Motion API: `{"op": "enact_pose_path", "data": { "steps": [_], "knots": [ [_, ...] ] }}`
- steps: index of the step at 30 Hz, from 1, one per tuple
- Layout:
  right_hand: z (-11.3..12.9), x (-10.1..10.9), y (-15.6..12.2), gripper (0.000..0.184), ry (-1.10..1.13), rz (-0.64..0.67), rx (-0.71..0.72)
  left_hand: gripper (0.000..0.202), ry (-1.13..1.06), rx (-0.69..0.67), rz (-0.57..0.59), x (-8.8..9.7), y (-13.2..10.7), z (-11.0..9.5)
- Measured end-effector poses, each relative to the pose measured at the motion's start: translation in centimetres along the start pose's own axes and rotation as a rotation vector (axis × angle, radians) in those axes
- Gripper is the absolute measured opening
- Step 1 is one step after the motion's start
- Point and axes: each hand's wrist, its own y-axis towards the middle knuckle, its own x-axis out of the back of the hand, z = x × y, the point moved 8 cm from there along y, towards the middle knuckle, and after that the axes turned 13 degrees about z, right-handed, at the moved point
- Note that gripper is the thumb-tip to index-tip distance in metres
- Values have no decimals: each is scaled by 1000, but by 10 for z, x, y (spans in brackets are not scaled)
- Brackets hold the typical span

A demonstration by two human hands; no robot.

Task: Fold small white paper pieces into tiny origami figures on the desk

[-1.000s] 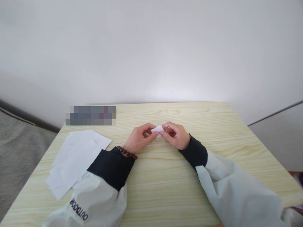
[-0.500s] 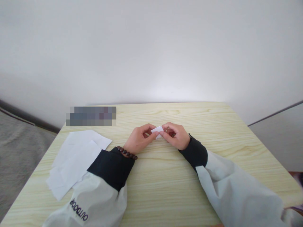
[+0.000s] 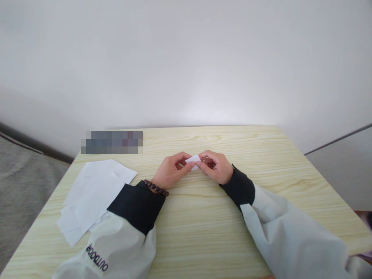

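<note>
A small folded piece of white paper (image 3: 193,159) is pinched between both my hands just above the middle of the light wooden table (image 3: 203,217). My left hand (image 3: 171,170) grips its left end with thumb and fingers curled; a dark bead bracelet sits on that wrist. My right hand (image 3: 216,166) pinches the right end, fingers closed. Most of the paper is hidden by my fingers.
A loose pile of white paper sheets (image 3: 93,195) lies on the left part of the table, partly under my left sleeve. A blurred rectangular object (image 3: 112,142) sits at the far left edge. A white wall stands behind the table.
</note>
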Motion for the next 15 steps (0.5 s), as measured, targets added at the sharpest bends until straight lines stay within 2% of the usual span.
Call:
{"op": "enact_pose_path", "data": {
  "steps": [15],
  "knots": [
    [1, -1, 1, 12, -4, 17, 2, 28, -49, -24, -21, 0, 1, 1]
  ]
}}
